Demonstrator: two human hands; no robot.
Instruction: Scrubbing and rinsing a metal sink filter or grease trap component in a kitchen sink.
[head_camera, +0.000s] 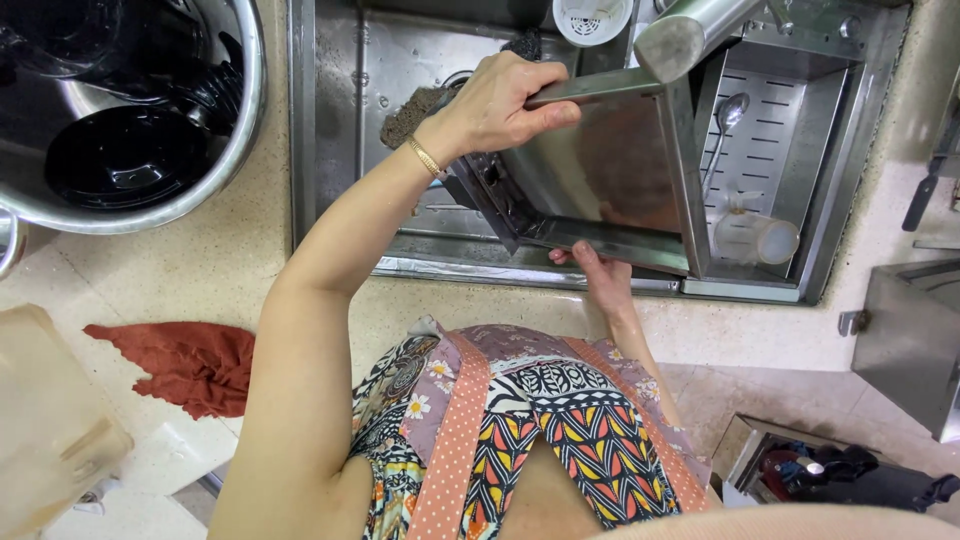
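Note:
A square stainless steel tray is held tilted over the sink. My left hand grips its far top rim, with a gold bracelet on the wrist. My right hand holds the tray's near lower edge from below, only its fingers and back showing. A dark scouring pad lies in the sink just behind my left wrist. The tap spout hangs right above the tray.
A drainer basket on the right holds a spoon and a clear plastic cup. A big steel bowl with black dishes stands at the left. A red cloth lies on the counter. A white strainer sits at the back.

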